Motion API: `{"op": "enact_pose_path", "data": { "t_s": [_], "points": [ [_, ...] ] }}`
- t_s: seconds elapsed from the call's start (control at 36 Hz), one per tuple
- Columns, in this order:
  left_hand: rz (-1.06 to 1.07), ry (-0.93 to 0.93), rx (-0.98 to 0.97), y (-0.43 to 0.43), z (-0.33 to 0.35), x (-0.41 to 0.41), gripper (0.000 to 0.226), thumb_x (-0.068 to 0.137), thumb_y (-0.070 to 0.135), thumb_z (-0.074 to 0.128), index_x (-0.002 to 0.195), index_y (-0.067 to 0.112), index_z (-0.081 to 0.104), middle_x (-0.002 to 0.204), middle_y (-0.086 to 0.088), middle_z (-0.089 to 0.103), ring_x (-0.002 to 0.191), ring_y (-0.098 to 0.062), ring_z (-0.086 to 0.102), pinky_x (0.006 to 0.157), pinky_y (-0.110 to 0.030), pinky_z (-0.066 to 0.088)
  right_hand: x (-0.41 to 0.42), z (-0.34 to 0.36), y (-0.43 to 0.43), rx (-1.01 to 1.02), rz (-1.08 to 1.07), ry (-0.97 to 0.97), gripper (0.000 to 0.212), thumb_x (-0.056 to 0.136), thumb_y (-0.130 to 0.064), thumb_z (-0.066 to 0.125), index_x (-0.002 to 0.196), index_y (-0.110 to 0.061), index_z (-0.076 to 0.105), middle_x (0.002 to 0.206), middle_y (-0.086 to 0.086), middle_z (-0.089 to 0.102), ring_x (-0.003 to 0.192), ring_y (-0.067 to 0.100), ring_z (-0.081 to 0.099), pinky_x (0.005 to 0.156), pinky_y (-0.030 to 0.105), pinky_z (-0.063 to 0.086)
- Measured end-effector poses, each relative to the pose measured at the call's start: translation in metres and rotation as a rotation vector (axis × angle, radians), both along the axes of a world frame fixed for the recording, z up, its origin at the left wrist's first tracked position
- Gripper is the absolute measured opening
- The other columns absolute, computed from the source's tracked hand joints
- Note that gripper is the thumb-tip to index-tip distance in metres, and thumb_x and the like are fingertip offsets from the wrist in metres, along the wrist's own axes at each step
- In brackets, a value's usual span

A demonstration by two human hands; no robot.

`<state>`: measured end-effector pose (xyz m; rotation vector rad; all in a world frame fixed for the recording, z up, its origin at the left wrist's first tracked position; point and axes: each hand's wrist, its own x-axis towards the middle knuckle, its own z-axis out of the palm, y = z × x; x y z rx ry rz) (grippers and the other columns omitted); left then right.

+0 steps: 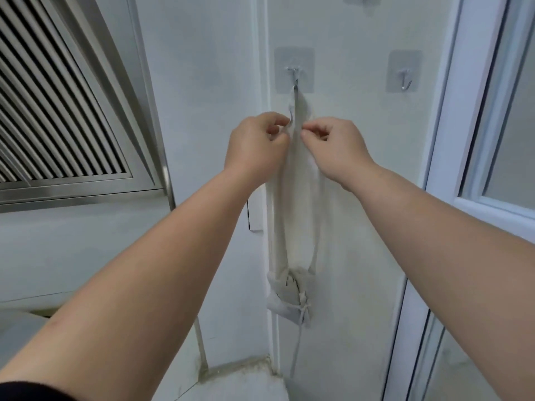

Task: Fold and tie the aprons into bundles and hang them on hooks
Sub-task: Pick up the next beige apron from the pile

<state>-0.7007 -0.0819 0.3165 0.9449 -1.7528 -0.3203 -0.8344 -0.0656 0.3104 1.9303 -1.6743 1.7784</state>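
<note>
Wall panel point(356, 183) bears stick-on hooks point(295, 78); left hand point(257, 143) and right hand point(333, 149) pinch the hung apron strap point(299, 108).

Even, soft daylight; faint shadows; wide-angle bending at edges; slight softness.

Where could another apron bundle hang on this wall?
The right hook is bare, with blank wall below it, between the hanging apron and the window frame. The left hook is crowded: left hand and right hand pinch the apron's loop there.
</note>
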Motion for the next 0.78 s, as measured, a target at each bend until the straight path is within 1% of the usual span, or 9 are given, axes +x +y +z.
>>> {"op": "enact_pose_path", "data": {
  "t_s": [0.08,0.19,0.25,0.36,0.44,0.53,0.58,0.67,0.78],
  "points": [
    [-0.005,0.04,0.01,0.003,-0.019,0.013,0.027,0.092,0.025,0.053,0.116,0.026,0.064,0.107,0.0,0.064,0.078,-0.005,0.059,0.066,-0.023,0.045,0.0,-0.017,0.009,-0.094,-0.126,0.004,0.024,0.093,-0.02,0.054,0.112,-0.013,0.067,0.12,0.007,0.059,0.105,0.01,0.052,0.08,0.006,0.028],
    [0.013,0.155,0.083,0.004,-0.045,0.03,0.024,0.092,0.02,0.052,0.112,0.024,0.065,0.091,0.019,0.059,0.064,0.002,0.053,0.066,-0.019,0.045,0.014,-0.03,0.026,-0.138,-0.076,0.009,0.018,0.092,-0.016,0.051,0.098,-0.011,0.068,0.082,-0.009,0.061,0.072,0.004,0.049,0.071,0.017,0.04],
    [0.01,0.194,0.117,0.005,-0.056,0.037,0.023,0.091,0.018,0.052,0.106,0.026,0.067,0.091,0.021,0.06,0.07,0.001,0.057,0.065,-0.015,0.044,0.026,-0.034,0.03,-0.112,-0.016,0.012,0.018,0.091,-0.017,0.052,0.098,-0.013,0.068,0.069,-0.019,0.052,0.063,-0.002,0.049,0.065,0.011,0.039],
    [-0.009,0.255,0.187,0.009,-0.083,0.06,0.022,0.089,0.016,0.054,0.09,0.034,0.066,0.091,0.017,0.065,0.082,-0.005,0.061,0.067,-0.018,0.046,0.055,-0.047,0.03,-0.052,0.087,-0.059,0.012,0.089,-0.016,0.054,0.089,-0.019,0.066,0.056,-0.015,0.049,0.054,-0.003,0.048,0.059,0.01,0.038],
    [0.026,0.296,0.246,0.014,-0.107,0.089,0.021,0.09,0.014,0.055,0.089,0.031,0.067,0.087,0.012,0.065,0.072,-0.007,0.057,0.057,-0.014,0.046,0.081,-0.064,0.025,0.026,0.146,-0.115,0.01,0.09,-0.015,0.053,0.087,-0.021,0.061,0.055,-0.013,0.048,0.053,-0.002,0.048,0.056,0.009,0.039],
    [0.108,0.321,0.299,0.02,-0.134,0.134,0.021,0.09,0.012,0.055,0.088,0.029,0.067,0.078,0.01,0.062,0.065,-0.007,0.053,0.057,-0.015,0.044,0.116,-0.091,0.018,0.114,0.214,-0.136,0.01,0.09,-0.016,0.053,0.088,-0.021,0.062,0.057,-0.013,0.048,0.057,0.004,0.049,0.063,0.019,0.043],
    [0.162,0.333,0.326,0.025,-0.149,0.168,0.023,0.09,0.011,0.055,0.086,0.031,0.067,0.077,0.011,0.062,0.063,-0.006,0.052,0.057,-0.015,0.044,0.144,-0.109,0.013,0.189,0.261,-0.124,0.01,0.091,-0.017,0.053,0.089,-0.021,0.062,0.059,-0.014,0.049,0.059,0.003,0.048,0.063,0.02,0.041],
    [0.242,0.344,0.369,0.034,-0.172,0.228,0.026,0.091,0.012,0.054,0.085,0.034,0.066,0.08,0.013,0.062,0.064,-0.005,0.054,0.054,-0.016,0.044,0.197,-0.137,0.003,0.331,0.336,-0.084,0.011,0.091,-0.019,0.054,0.09,-0.021,0.064,0.062,-0.013,0.052,0.063,0.005,0.05,0.064,0.02,0.042],
    [0.327,0.315,0.437,0.048,-0.197,0.303,0.027,0.091,0.014,0.055,0.084,0.038,0.065,0.082,0.011,0.063,0.071,-0.012,0.055,0.063,-0.024,0.046,0.266,-0.168,-0.008,0.421,0.382,-0.065,0.011,0.089,-0.019,0.057,0.09,-0.021,0.068,0.069,-0.009,0.057,0.07,0.01,0.053,0.068,0.02,0.038]
  ]
}}
